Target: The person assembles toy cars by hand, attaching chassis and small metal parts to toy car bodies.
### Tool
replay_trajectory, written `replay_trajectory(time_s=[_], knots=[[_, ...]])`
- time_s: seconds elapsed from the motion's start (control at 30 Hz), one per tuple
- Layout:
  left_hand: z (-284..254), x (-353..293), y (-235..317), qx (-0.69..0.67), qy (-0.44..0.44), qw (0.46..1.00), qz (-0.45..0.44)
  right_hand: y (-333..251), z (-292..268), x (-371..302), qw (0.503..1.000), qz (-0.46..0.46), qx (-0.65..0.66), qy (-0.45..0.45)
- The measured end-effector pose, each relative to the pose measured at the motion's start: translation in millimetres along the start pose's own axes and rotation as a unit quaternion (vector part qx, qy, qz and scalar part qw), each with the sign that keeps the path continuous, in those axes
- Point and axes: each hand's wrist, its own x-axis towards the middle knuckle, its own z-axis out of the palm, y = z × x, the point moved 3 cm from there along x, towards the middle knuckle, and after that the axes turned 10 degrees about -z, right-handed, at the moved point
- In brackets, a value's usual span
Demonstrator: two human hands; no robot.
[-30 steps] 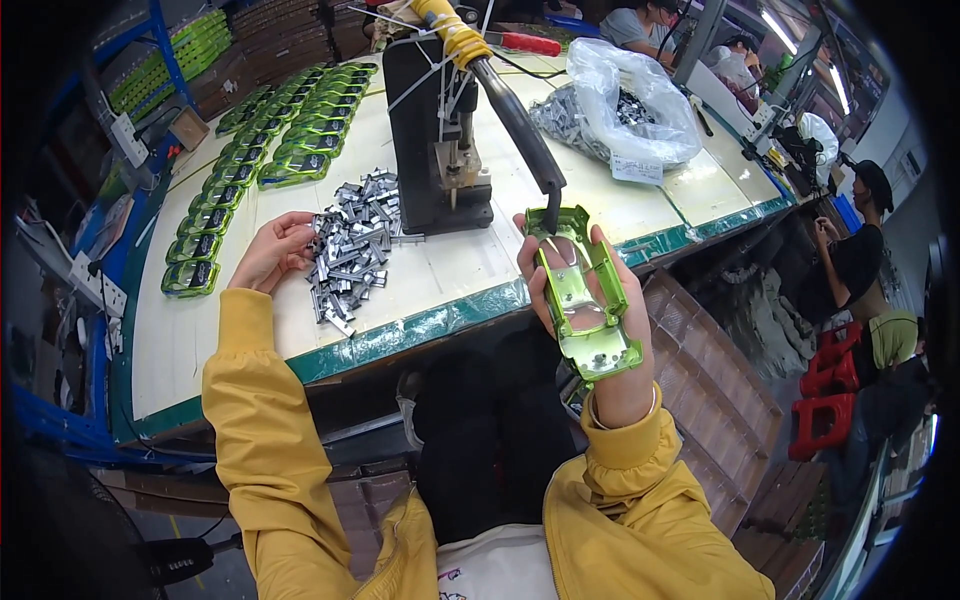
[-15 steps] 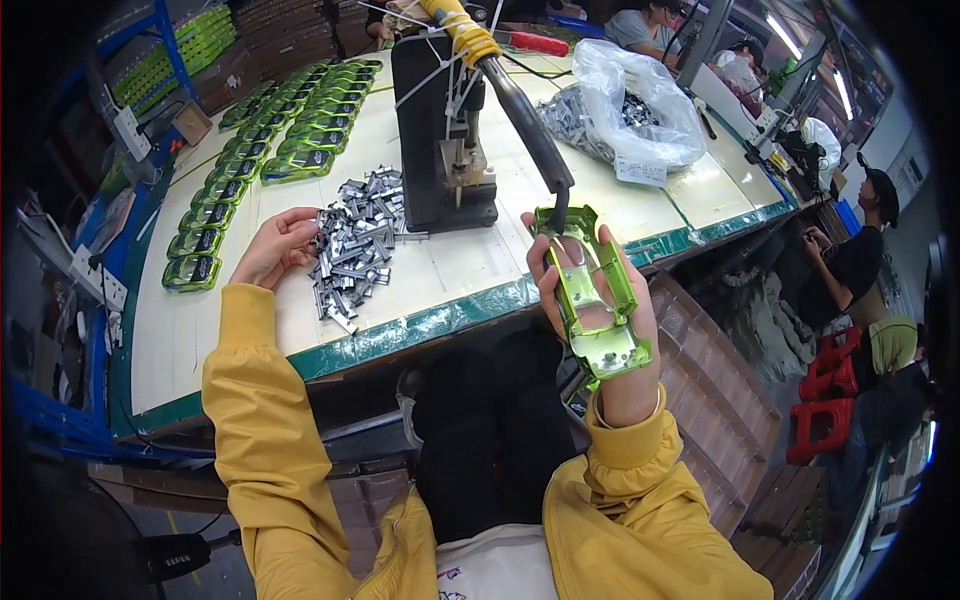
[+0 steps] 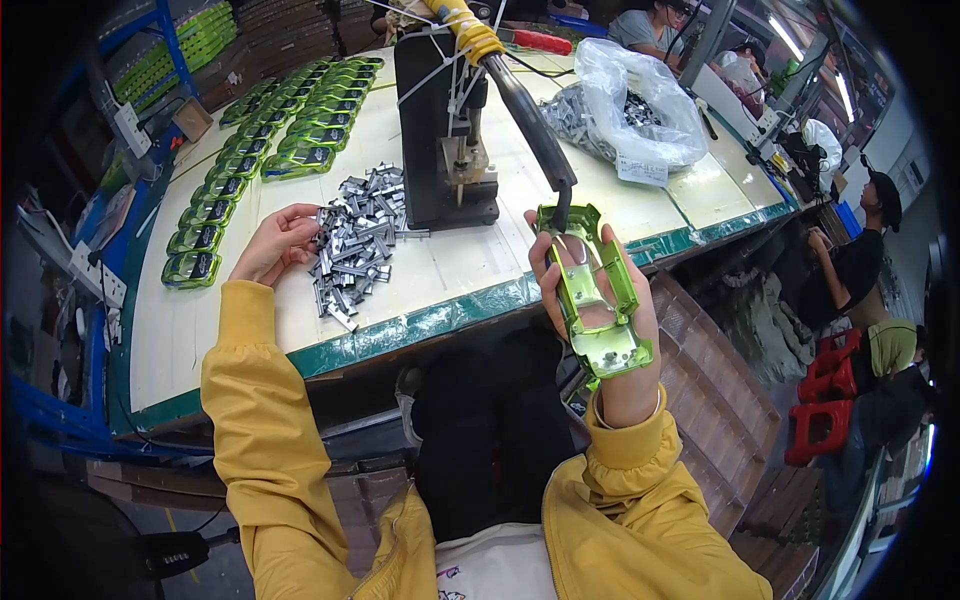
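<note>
My right hand [image 3: 645, 300] grips a shiny green plastic toy car body [image 3: 612, 352], its hollow inside turned up, just off the table's front edge. The dark tip of a hanging black tube [image 3: 535, 135], wrapped in yellow at the top, reaches the shell's far end. At the left edge of a heap of small silver-grey metal pieces [image 3: 358, 240], my left hand [image 3: 275, 245] has its fingertips pinched together. Whatever lies between those fingertips is too small to make out.
A black bench press [image 3: 425, 140] stands behind the heap. Rows of green toy car bodies [image 3: 205, 212] line the table's left side. An open plastic bag [image 3: 640, 110] of metal pieces sits at the back right. Red stools [image 3: 820, 430] and other people are farther right.
</note>
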Motion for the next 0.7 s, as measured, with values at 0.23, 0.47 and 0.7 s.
replay_trajectory(time_s=[0.23,0.47,0.7], knots=[[1.6,-0.2,0.9,0.002,0.001,1.000,-0.003,0.0,2.7,-0.5,1.000,-0.008,-0.015,-0.002],[0.3,-1.8,-0.5,0.007,-0.001,1.000,-0.004,1.2,-0.8,1.8,1.000,-0.010,-0.028,-0.005],[2.0,-3.1,0.5,0.001,-0.006,1.000,0.003,7.6,-8.8,6.3,0.998,-0.010,-0.054,0.011]])
